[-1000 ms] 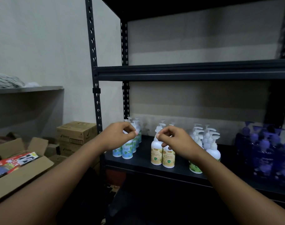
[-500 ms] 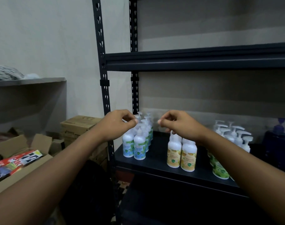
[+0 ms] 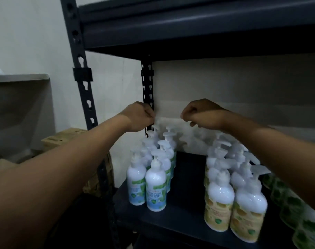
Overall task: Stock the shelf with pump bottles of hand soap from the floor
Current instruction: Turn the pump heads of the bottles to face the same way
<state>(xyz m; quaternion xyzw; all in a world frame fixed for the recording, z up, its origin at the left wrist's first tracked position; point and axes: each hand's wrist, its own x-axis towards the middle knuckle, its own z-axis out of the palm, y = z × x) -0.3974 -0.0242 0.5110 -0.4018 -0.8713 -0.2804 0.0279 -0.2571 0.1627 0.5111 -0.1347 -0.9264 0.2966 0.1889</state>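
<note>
head | left grip [image 3: 140,116] raised over back of shelf [image 3: 185,212] left end, curled, hold unclear | right grip [image 3: 201,114] over shelf middle, curled, hold unclear | blue-label pump bottles [image 3: 155,191] upright at shelf left end | yellow-label pump bottles [image 3: 219,203] upright mid-shelf

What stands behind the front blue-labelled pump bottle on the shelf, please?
Behind the front blue-labelled bottle more pump bottles run back towards the wall. Mostly pump heads show; their bodies and labels are largely covered, so I cannot count them.
</note>
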